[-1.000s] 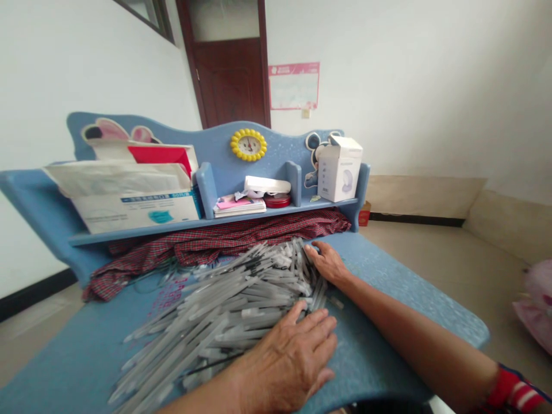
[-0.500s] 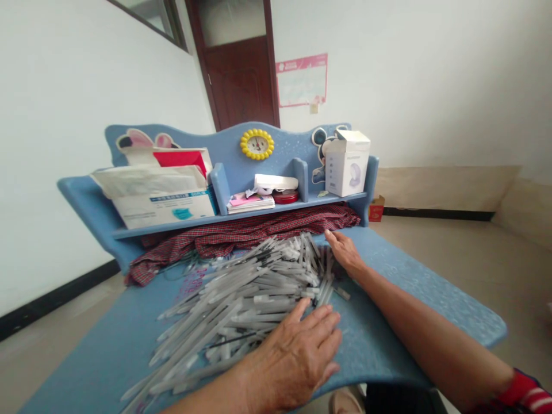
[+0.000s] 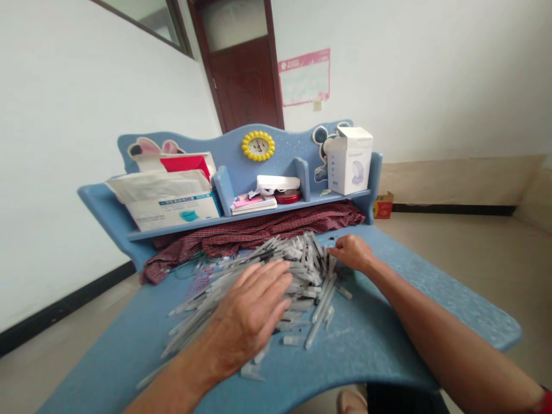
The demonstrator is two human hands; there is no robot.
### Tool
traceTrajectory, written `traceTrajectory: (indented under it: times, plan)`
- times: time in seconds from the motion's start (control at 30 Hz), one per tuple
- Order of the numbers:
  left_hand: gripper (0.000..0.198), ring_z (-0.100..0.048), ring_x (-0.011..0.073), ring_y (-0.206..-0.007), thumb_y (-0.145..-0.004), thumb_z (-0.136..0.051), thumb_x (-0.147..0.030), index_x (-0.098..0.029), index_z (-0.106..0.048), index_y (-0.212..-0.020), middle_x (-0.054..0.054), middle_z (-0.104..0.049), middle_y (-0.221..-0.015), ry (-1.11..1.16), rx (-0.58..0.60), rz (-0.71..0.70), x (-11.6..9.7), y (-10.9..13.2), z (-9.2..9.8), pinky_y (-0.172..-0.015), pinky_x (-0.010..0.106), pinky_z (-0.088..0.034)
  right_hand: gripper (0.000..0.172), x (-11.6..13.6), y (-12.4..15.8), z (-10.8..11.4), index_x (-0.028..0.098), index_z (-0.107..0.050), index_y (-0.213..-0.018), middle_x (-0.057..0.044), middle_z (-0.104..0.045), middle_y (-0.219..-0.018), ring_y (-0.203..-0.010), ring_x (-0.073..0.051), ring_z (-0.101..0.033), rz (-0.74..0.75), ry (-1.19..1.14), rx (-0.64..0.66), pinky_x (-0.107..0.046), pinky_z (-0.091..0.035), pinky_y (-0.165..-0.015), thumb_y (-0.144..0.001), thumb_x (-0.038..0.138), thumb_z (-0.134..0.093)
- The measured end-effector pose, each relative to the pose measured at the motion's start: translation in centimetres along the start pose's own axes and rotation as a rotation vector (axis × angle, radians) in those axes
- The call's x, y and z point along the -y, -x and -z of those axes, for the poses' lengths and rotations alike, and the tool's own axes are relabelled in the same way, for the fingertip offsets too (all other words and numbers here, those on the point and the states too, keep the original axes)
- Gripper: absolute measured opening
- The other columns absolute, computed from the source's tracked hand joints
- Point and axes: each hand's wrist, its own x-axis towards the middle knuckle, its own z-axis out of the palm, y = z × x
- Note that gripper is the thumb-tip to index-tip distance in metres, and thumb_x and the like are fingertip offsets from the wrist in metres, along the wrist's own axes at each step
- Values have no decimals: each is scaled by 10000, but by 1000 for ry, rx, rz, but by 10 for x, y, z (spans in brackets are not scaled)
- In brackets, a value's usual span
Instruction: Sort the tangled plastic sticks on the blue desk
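My left hand [image 3: 252, 307] is open over the heaped pens [image 3: 299, 270], gripping nothing I see, my right hand [image 3: 352, 253] curls beside them, its hold impossible to tell, and they spread toward the checked cloth [image 3: 259, 233] along the blue surface's [image 3: 362, 345] back edge.

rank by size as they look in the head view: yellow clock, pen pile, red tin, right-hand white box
1. Pen pile, though partly hidden by the left hand
2. Right-hand white box
3. Yellow clock
4. Red tin
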Motion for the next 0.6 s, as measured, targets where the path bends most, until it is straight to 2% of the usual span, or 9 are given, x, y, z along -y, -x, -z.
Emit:
traceTrajectory:
  times: [0.1, 0.23, 0.43, 0.6]
  plan:
    - [324, -483, 230, -1155, -828, -491, -192, -115, -528, -1140, 133, -552, -1220, -11, -132, 80, 18, 7, 4, -988, 387, -399, 354, 2, 2, 0, 190, -642, -535, -74, -633, -591, -629, -197, -593, 36, 29, 100, -261, -363, -541, -686, 494, -542]
    - [286, -555, 219, -1061, -822, -508, -215, -136, -539, -1095, 115, -598, -1137, 17, -281, 232, 32, 19, -4, -932, 380, -457, 411, 5, 4, 1, 182, -581, -449, -45, -570, -449, -501, -151, -556, 42, 25, 230, -236, -355, -490, -674, 525, -548]
    - [257, -571, 221, -1035, -823, -509, -229, -160, -545, -1068, 99, -610, -1109, 23, -311, 263, 33, 30, -13, -926, 398, -463, 402, 11, 9, 0, 169, -504, -386, -8, -504, -352, -324, -96, -451, 9, -45, 374, -213, -334, -393, -684, 434, -553]
    - [239, -582, 213, -1017, -823, -506, -225, -134, -564, -1037, 105, -627, -1077, 56, -312, 265, 29, 30, -15, -917, 378, -469, 341, 7, 8, -2, 164, -481, -420, 21, -455, -314, -260, -67, -370, -24, -161, 377, -193, -297, -337, -701, 344, -548]
